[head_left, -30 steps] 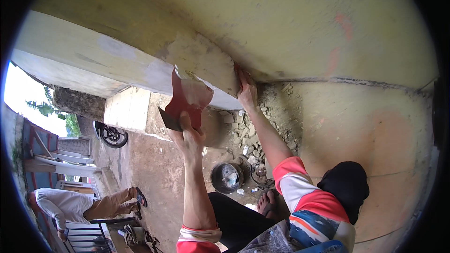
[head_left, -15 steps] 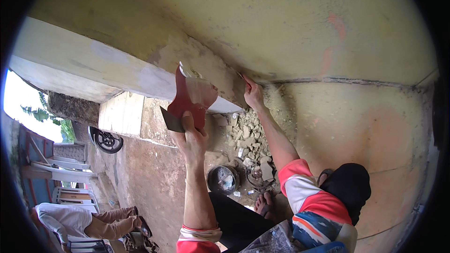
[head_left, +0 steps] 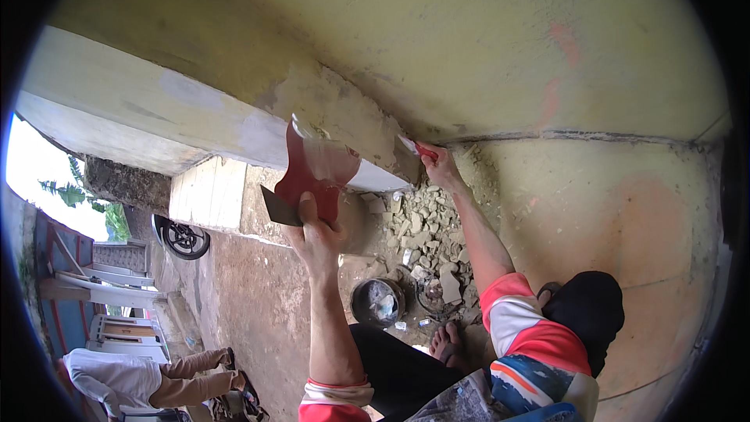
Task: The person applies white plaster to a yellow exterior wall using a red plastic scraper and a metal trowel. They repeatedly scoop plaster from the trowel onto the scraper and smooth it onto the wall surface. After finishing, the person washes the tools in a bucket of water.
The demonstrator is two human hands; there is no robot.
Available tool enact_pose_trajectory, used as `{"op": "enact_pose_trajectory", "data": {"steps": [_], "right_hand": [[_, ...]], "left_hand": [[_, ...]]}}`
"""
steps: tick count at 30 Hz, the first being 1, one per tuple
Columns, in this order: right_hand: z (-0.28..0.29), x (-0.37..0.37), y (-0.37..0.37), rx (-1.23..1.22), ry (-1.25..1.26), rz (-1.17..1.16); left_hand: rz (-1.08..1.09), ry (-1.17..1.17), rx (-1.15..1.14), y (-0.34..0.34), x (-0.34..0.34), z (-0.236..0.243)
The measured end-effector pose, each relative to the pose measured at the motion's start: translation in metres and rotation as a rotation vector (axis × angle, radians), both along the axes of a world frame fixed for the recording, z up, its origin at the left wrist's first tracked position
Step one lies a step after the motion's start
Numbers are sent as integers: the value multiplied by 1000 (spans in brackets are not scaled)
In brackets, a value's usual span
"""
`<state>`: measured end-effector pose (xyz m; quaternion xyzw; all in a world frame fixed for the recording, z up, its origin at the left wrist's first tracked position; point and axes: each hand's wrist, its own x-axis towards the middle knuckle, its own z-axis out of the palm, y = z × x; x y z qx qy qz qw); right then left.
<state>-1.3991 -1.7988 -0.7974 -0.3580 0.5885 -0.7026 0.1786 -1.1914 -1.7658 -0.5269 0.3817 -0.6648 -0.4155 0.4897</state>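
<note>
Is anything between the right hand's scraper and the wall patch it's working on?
Nothing visible. The right hand holds the red-handled scraper with its blade against the bare patch on the wall. The left hand holds the red pan lower, to its left.

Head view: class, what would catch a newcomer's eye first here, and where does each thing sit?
Most striking is the red dustpan-shaped holder, smeared with pale filler, raised by the left hand at the centre. Just right of it, the right hand presses a red-handled scraper against the patched yellow wall. Below lie a heap of rubble and a dark bucket on the ground.
</note>
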Motion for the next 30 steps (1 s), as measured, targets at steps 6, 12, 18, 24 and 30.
{"op": "enact_pose_trajectory", "data": {"steps": [6,12,18,24,30], "right_hand": [[61,17,-27,-84,97,-283],[93,42,-62,-105,420,-590],[87,1,-21,141,185,111],[130,-26,82,-126,-109,139],[231,-28,133,-190,450,62]], "left_hand": [[-34,-91,-182,-10,0,-11],[-3,-33,-26,2,5,-1],[-54,-4,-15,-2,9,-6],[-48,-90,147,1,-26,0],[-133,-98,-53,-3,-33,-12]]}}
